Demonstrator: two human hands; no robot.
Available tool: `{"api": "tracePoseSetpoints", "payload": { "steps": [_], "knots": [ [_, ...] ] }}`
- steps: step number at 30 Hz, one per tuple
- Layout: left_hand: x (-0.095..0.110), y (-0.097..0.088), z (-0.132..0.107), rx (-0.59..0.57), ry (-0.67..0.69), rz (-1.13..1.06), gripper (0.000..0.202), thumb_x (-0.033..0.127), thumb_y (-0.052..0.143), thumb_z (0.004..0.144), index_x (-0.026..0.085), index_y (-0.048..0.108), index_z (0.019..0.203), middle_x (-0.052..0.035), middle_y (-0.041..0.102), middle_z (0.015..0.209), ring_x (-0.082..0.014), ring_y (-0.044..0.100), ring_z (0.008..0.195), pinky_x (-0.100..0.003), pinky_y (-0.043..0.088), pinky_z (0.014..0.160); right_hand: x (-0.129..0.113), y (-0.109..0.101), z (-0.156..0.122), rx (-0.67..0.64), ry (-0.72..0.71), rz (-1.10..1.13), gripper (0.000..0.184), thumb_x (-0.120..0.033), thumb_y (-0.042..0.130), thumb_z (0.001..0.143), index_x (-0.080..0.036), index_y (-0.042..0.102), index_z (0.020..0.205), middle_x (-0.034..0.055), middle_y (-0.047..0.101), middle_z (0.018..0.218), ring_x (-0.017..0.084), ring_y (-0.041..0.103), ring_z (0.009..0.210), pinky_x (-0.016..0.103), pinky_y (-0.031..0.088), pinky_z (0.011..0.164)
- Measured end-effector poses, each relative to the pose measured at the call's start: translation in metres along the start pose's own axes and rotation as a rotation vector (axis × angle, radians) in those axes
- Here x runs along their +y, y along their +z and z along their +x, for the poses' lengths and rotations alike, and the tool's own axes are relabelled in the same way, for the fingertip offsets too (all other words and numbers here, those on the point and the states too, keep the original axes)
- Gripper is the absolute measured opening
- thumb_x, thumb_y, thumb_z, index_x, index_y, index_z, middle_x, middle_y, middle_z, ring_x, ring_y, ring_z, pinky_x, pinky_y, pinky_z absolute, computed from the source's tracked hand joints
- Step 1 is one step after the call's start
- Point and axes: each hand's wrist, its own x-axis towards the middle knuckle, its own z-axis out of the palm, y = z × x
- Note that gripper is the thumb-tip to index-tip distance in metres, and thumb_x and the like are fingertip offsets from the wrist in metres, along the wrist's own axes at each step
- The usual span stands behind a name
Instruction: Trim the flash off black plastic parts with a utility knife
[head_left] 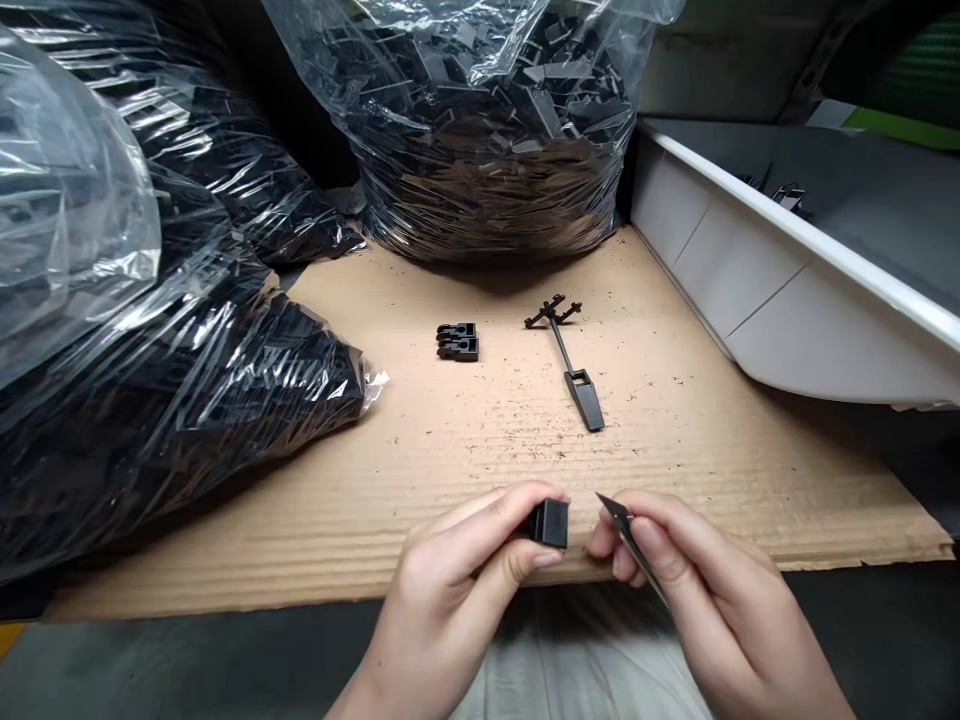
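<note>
A small black block [553, 523] is being gripped between the thumb and fingers of the left hand [457, 560], over the near edge of the cardboard-covered worktop [720, 470]. Just to its right, a pointed blade [619, 515] is being pinched in the right hand [712, 590], its tip being aimed far and left, apart from the block. Beyond the hands, a tapered black piece [589, 405] is being left lying with a branched stem [556, 330] attached, and two black clips [457, 342] are being kept side by side to its left. Dark specks are being seen scattered between. The scene is being bordered by a stuffed plastic bag [487, 170] at the far side, plastic-wrapped bundles [225, 380] at left, and a white bin [720, 255] at right.
</note>
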Motion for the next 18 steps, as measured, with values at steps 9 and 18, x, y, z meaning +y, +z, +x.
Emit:
{"api": "tracePoseSetpoints", "payload": {
  "steps": [9, 18],
  "knots": [
    [0.001, 0.001, -0.002, -0.023, 0.026, 0.001, 0.035, 0.006, 0.056, 0.079, 0.031, 0.061, 0.103, 0.0069, 0.068, 0.094, -0.0107, 0.063, 0.086, -0.013, 0.048, 0.071, -0.003, 0.009, 0.01, -0.071, 0.002, 0.058, 0.017, -0.01, 0.044, 0.085, -0.02, 0.056, 0.077, -0.002, 0.058, 0.066, 0.009, 0.056, 0.06, 0.018, 0.043, 0.055],
    [0.005, 0.003, 0.002, 0.052, -0.006, 0.072, 0.024, 0.015, 0.057, 0.08, 0.028, 0.064, 0.099, 0.0008, 0.064, 0.091, -0.0129, 0.059, 0.084, -0.017, 0.046, 0.074, -0.007, -0.006, 0.0, -0.043, 0.031, 0.104, 0.015, -0.011, 0.048, 0.084, -0.022, 0.058, 0.081, -0.0048, 0.058, 0.064, 0.007, 0.056, 0.054, 0.015, 0.043, 0.05]
  ]
}}
